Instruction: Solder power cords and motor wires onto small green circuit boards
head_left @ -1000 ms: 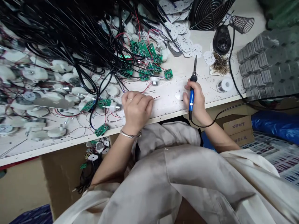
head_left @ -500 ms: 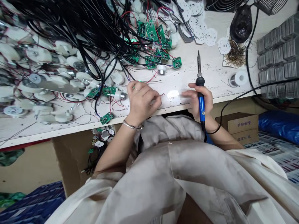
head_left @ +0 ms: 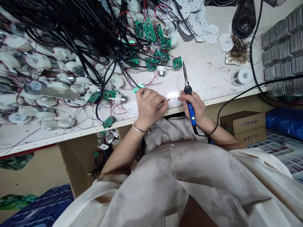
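My left hand (head_left: 151,105) is closed in a pinch near the table's front edge, with thin red wires (head_left: 169,99) poking out from its fingertips. Just beyond its knuckles is a green circuit board (head_left: 138,87) on a black cable. In my right hand (head_left: 196,105) is a blue-handled soldering iron (head_left: 191,110), its tip pointing up and away from me. The fingertips of that hand reach the edge of a white octagonal plate (head_left: 174,98) lying between both hands. Whether they grip the plate I cannot tell.
Motors with white housings (head_left: 38,60) and black cables (head_left: 78,34) crowd the left. Several green circuit boards (head_left: 149,31) lie at the back. A solder spool (head_left: 243,76), a dark iron rest (head_left: 243,19) and stacked grey plates (head_left: 281,50) are on the right.
My right hand has moved left with the soldering iron, closer to my left hand. My left hand has shifted slightly right with the wires, uncovering a white plate and a green board beside it.
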`<act>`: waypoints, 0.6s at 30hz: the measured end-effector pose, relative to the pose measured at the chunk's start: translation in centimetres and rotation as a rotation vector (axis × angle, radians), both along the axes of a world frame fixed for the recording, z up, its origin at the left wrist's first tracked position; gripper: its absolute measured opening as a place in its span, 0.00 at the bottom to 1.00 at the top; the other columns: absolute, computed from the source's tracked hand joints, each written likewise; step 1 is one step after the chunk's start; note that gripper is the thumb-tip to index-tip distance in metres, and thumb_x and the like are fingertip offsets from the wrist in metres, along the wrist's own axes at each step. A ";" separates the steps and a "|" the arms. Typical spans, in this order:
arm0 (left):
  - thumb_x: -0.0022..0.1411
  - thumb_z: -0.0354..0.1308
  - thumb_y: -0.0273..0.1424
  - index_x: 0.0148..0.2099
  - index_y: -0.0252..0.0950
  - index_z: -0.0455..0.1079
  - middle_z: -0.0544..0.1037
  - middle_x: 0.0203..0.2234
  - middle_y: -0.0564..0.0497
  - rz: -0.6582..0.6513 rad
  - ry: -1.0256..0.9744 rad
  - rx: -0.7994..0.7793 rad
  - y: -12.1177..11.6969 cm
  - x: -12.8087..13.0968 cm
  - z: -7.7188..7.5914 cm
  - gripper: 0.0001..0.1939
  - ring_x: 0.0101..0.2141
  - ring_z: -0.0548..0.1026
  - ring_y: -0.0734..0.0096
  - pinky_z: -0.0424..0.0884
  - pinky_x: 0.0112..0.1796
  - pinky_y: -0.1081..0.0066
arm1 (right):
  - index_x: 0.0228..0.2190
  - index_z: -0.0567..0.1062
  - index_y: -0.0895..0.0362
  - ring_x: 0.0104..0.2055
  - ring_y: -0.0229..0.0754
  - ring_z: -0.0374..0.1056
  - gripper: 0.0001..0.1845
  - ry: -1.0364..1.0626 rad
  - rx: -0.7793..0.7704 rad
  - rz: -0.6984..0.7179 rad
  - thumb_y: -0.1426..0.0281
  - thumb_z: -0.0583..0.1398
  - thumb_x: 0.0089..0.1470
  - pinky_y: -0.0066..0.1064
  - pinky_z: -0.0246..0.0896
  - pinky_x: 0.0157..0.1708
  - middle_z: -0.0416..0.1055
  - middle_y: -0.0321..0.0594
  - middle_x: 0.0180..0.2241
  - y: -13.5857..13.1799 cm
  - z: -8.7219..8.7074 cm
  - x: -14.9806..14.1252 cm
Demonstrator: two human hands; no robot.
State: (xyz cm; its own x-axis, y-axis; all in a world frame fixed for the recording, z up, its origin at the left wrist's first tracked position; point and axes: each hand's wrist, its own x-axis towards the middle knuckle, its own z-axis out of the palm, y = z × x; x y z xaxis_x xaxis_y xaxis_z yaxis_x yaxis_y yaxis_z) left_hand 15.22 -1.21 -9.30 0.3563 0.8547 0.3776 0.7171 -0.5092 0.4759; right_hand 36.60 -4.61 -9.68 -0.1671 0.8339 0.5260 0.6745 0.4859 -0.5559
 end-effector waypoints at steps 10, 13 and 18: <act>0.68 0.56 0.30 0.34 0.40 0.70 0.80 0.29 0.57 -0.031 -0.005 0.051 -0.8 0.6 1.4 0.08 0.34 0.76 0.71 0.58 0.55 0.59 | 0.51 0.74 0.52 0.45 0.44 0.81 0.20 0.073 0.092 0.015 0.78 0.61 0.58 0.34 0.79 0.45 0.83 0.45 0.44 -0.9 0.2 0.1; 0.66 0.58 0.29 0.34 0.39 0.69 0.80 0.29 0.57 -0.017 -0.028 0.101 -0.8 0.5 1.0 0.07 0.34 0.76 0.72 0.59 0.54 0.61 | 0.51 0.73 0.55 0.42 0.46 0.82 0.22 0.125 0.160 0.027 0.81 0.61 0.56 0.35 0.79 0.42 0.83 0.46 0.39 -0.7 -0.5 0.2; 0.65 0.59 0.27 0.34 0.39 0.69 0.84 0.34 0.57 -0.023 -0.066 0.059 -1.0 0.7 0.9 0.06 0.38 0.79 0.73 0.56 0.58 0.59 | 0.47 0.75 0.60 0.39 0.47 0.82 0.21 0.145 0.233 0.064 0.85 0.64 0.51 0.35 0.80 0.40 0.83 0.52 0.38 -0.6 -0.6 0.3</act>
State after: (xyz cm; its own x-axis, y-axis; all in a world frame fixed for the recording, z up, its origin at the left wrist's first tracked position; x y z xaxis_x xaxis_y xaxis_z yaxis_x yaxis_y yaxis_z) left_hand 15.88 -2.24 -8.41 0.3480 0.8224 0.4501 0.6731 -0.5533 0.4906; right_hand 36.91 -5.19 -10.28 -0.1247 0.6781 0.7243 0.5596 0.6509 -0.5129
